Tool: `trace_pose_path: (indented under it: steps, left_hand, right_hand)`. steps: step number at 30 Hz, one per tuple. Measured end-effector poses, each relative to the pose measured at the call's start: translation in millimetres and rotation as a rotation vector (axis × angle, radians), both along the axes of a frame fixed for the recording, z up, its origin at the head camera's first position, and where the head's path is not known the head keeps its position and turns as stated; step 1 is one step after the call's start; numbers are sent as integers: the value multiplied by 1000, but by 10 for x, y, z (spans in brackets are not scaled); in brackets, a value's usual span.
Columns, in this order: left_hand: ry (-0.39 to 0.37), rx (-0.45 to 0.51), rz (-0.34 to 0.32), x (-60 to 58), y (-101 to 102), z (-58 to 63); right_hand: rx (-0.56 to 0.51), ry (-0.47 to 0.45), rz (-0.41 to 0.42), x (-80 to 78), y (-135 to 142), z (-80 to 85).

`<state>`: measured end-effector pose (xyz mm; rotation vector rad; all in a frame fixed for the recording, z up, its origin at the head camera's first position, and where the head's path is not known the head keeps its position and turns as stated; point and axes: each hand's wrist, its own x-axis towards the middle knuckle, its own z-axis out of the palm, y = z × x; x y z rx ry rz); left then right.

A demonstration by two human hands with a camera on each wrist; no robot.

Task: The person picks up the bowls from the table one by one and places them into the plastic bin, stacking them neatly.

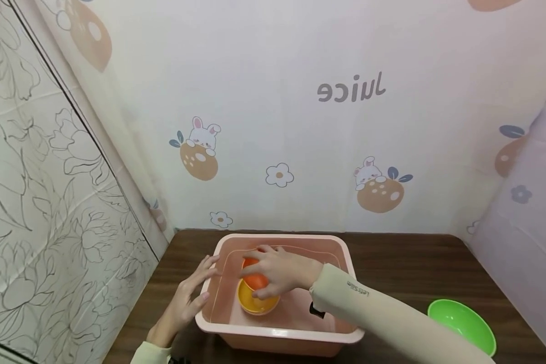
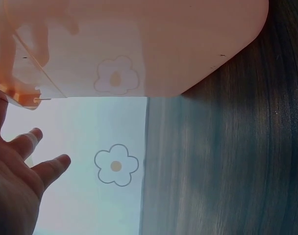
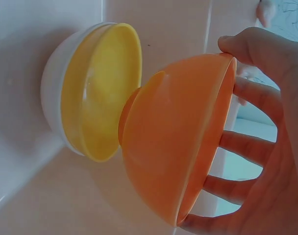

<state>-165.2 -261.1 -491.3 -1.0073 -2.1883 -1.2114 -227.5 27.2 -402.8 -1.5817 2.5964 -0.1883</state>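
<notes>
My right hand (image 1: 279, 270) grips an orange bowl (image 3: 163, 142) by its rim, thumb on one side and fingers spread along the other. Under it is a yellow bowl (image 3: 102, 93), which sits inside a white bowl (image 3: 52, 88). The orange bowl's base is at the yellow bowl's rim; whether they touch, I cannot tell. All of these are inside a pink plastic basin (image 1: 279, 332). At the basin's left rim is my left hand (image 1: 186, 296), its fingers spread and fairly straight; the left wrist view shows part of this hand (image 2: 16, 178) beside the basin wall.
A bright green bowl (image 1: 464, 323) stands on the dark wooden table (image 1: 400, 273) to the right, near my right forearm. Behind the table hangs a printed curtain (image 1: 273, 126), and a flower-patterned panel (image 1: 63, 182) rises along the left.
</notes>
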Motion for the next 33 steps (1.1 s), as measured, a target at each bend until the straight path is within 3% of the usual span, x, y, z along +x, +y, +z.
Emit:
trace_pose_path:
  steps: [5, 13, 23, 33]
  left_hand:
    - [10, 5, -4, 7, 12, -5]
    - [-23, -5, 16, 1, 6, 26]
    - [-21, -19, 10, -27, 15, 53]
    - [-12, -3, 10, 7, 16, -1]
  right_hand:
    - [31, -25, 12, -14, -46, -53]
    - [90, 16, 39, -20, -112, -75]
    - [114, -2, 17, -45, -152, -147]
    - [150, 32, 24, -29, -219, -243]
